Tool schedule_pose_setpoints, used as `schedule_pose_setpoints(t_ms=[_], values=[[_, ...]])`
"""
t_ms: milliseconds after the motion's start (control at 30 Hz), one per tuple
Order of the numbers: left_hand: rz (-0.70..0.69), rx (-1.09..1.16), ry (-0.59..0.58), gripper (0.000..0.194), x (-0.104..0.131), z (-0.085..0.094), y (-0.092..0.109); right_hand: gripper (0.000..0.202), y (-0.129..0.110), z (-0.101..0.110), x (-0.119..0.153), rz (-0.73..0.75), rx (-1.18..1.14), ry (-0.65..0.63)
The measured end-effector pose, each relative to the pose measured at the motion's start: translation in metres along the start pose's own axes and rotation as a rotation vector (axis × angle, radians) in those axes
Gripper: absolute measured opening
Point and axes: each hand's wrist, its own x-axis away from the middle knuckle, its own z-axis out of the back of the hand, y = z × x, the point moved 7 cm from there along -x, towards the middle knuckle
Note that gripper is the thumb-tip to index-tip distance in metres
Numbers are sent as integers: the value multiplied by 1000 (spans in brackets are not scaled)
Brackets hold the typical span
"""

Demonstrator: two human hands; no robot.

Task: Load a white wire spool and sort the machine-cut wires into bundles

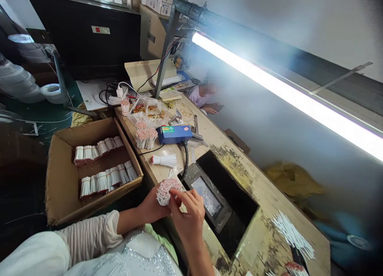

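My left hand (152, 207) is wrapped around an upright bundle of thin white wires (168, 188), their reddish ends facing up. Thumb and forefinger of my right hand (188, 212) pinch at the near right edge of the same bundle; whether they grip a single wire is too small to see. Another bundle of white wires (164, 160) lies on its side on the wooden bench (206, 144). Several bundles stand upright (145, 134) beside a blue box-shaped device (175, 134).
A cardboard box (61, 180) with rows of bundles stands at left. Right of my hands, the bench has a dark rectangular opening (239, 224) with a framed panel (206, 196). Loose white wires (293, 234) lie at right. A lit tube lamp (269, 82) hangs above; another person (199, 96) sits beyond.
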Motion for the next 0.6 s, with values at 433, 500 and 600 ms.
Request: schedule_pose_setpoints(t_ms=[433,500,600], values=[[-40,-198,31,93,-1,15,-12,8,21,-14,5,-168,-165,-51],[-19,-127,29,92,-2,14,-12,7,19,-15,6,-186,-192,-40],[-18,-70,42,86,-4,18,-15,6,26,-7,5,-267,-312,45]])
